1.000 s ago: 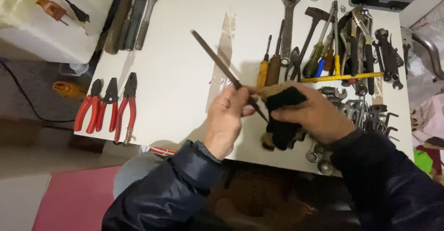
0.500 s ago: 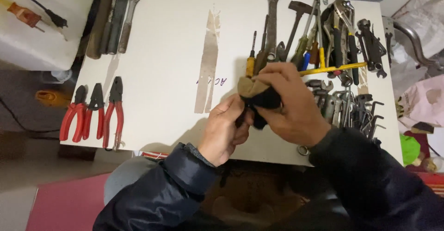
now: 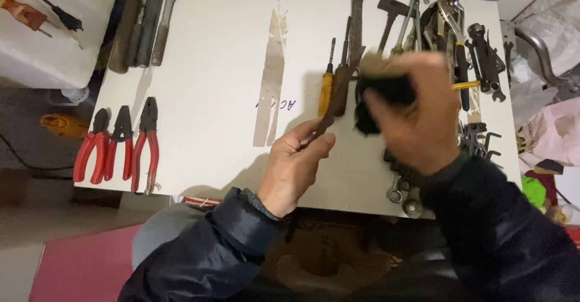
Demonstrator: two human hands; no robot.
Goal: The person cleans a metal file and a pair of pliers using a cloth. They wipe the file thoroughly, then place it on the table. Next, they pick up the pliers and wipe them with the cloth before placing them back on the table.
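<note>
Left hand [image 3: 296, 166] pinches dark file [image 3: 336, 99]; right hand [image 3: 417, 112] grips black cloth [image 3: 380, 99], now farther up beside yellow screwdriver [image 3: 326, 87]. Red pliers [image 3: 121, 145] well left.

The left hand [image 3: 299, 160] is reaching in from six o'clock, fingers curling closed and pointing toward one o'clock. The right hand [image 3: 417, 112] is sitting at its two o'clock, knuckles up, fingers clenching tight, its dark-sleeved forearm running back toward five o'clock.
</note>
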